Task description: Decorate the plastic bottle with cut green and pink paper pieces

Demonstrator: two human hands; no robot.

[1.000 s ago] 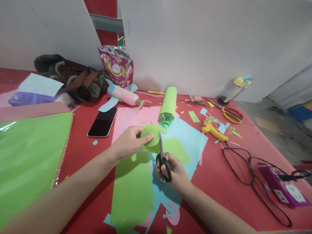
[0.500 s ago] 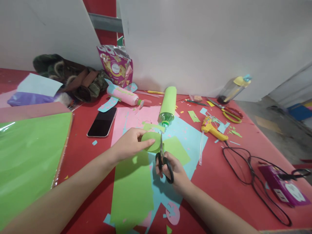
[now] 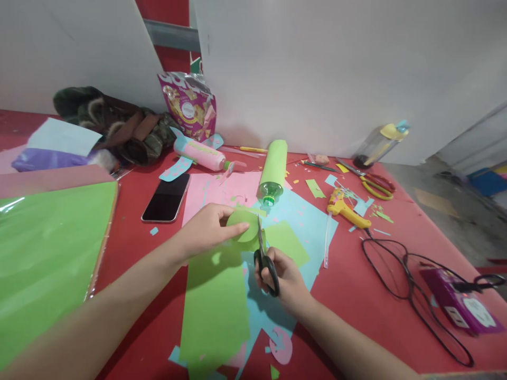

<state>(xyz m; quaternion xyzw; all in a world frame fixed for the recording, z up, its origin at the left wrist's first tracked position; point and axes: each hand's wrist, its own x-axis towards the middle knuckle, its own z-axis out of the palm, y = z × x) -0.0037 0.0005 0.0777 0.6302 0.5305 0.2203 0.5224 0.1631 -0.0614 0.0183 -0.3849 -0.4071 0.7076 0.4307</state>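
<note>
Between the thumb and fingers of my left hand (image 3: 214, 229) is a rounded piece of green paper (image 3: 243, 226). My right hand (image 3: 283, 272) grips black-handled scissors (image 3: 261, 245), its fingers in the loops. The blades point away from me along the right edge of the green piece, and a narrow green strip hangs beside them. Below lie a large green sheet (image 3: 216, 311), a light blue sheet (image 3: 303, 214) and a green rectangle (image 3: 285, 243). Just beyond my hands, a bottle wrapped in green paper (image 3: 274, 166) lies with its cap toward me.
A phone (image 3: 166, 198), a pink paper-covered bottle (image 3: 202, 155) and a snack bag (image 3: 190, 105) stand left of centre. On the right are a yellow glue gun (image 3: 348, 208), its looping cord, a purple power strip (image 3: 461, 301), more scissors (image 3: 374, 184) and a clear bottle (image 3: 380, 145).
The green piece has shifted slightly left and turned in my left hand. The scissors have tilted a little left, and their blades now sit closer together.
</note>
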